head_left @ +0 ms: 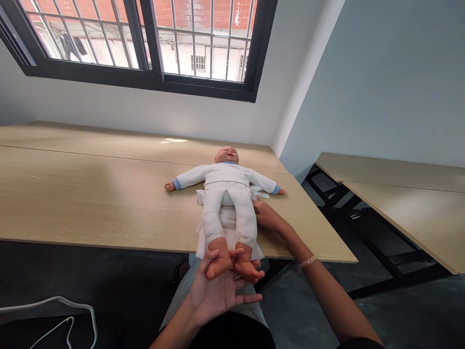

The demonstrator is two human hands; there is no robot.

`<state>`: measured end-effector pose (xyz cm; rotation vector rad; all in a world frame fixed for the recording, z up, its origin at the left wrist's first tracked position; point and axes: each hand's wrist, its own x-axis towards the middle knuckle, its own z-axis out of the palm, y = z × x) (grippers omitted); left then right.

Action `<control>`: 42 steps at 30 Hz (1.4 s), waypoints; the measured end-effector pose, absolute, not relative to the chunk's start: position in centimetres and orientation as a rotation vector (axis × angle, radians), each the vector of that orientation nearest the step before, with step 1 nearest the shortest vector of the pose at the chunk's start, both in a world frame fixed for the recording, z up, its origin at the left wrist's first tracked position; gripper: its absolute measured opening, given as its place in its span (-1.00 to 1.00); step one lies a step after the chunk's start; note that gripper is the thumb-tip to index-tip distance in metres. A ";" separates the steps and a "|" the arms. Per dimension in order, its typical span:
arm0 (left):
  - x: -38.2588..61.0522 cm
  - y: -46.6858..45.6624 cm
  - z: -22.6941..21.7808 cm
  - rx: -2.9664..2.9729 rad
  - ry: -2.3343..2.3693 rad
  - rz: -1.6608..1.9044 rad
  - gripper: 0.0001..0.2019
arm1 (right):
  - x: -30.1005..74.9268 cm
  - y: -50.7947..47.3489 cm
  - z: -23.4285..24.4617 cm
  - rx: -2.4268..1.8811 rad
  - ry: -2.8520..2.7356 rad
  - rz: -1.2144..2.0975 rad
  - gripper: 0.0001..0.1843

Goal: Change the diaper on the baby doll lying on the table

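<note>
A baby doll in a white top with blue cuffs and white leggings lies on its back, head toward the window and feet past the table's near edge. My left hand, palm up, holds the doll's feet from below, with the thumb and a finger around the ankles. Under the doll's bottom and legs lies a white diaper, its side tabs sticking out by the hips. My right hand reaches in beside the doll's hip at the right, against the diaper. Its fingertips are hidden behind the leg.
The doll lies on a pale wooden table set against the wall under a barred window. A second wooden table with black legs stands to the right. White cables lie at the lower left.
</note>
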<state>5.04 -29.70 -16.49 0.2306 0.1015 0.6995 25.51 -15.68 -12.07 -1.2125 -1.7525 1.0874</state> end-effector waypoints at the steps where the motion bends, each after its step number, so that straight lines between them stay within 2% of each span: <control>1: 4.8 -29.6 -16.6 0.240 0.104 0.693 -0.54 | 25.6 -16.0 -12.3 -1.258 -1.724 0.998 -0.90; 3: 4.2 -29.5 -16.5 0.266 0.103 0.668 -0.47 | 25.5 -17.3 -12.9 -1.352 -1.627 0.844 -0.69; 5: 3.6 -29.5 -16.3 0.297 0.101 0.644 -0.42 | 24.8 -19.2 -13.5 -1.407 -1.499 0.866 -0.49; 9: 2.0 -29.5 -16.3 0.381 0.172 0.632 -0.46 | 23.0 -22.1 -14.0 -1.397 -1.561 0.941 0.14; 11: 0.8 -29.4 -16.3 0.446 0.267 0.635 -0.51 | 22.9 -22.5 -14.0 -1.375 -1.578 0.960 0.21; 15: -2.1 -29.0 -16.3 0.510 0.424 0.683 -0.59 | 24.7 -21.6 -13.6 -1.424 -1.568 0.910 0.05; 19: -4.5 -28.1 -16.4 0.524 0.508 0.708 -0.58 | 26.5 -20.7 -13.4 -1.427 -1.691 0.786 -0.20; 21: -5.1 -27.8 -16.4 0.552 0.560 0.719 -0.58 | 26.7 -20.7 -13.3 -1.442 -1.773 0.695 -0.27; 25: -5.5 -27.7 -16.6 0.566 0.623 0.719 -0.56 | 25.3 -22.8 -12.7 -1.556 -1.945 0.145 -0.42; 28: -5.4 -27.9 -16.8 0.548 0.624 0.731 -0.56 | 22.8 -25.8 -12.4 -1.395 -2.228 -0.193 -0.62; 29: -5.3 -28.1 -16.9 0.547 0.615 0.739 -0.55 | 21.9 -26.8 -12.6 -1.300 -2.326 -0.227 -0.63; 32: -5.0 -28.3 -17.1 0.548 0.583 0.753 -0.54 | 19.5 -28.7 -13.8 -1.162 -2.442 -0.313 -0.44; 35: -4.7 -28.3 -17.2 0.549 0.566 0.752 -0.52 | 18.5 -28.9 -14.8 -1.095 -2.402 -0.448 -0.67; 36: -4.6 -28.3 -17.2 0.547 0.568 0.751 -0.52 | 18.5 -28.6 -14.7 -1.064 -2.375 -0.484 -0.68; 39: -4.2 -28.2 -17.0 0.542 0.603 0.768 -0.53 | 18.5 -27.1 -12.4 -1.022 -2.337 -0.522 -0.60; 42: -3.5 -28.3 -16.6 0.545 0.635 0.786 -0.55 | 18.2 -23.9 -8.0 -1.061 -2.406 -0.490 -0.64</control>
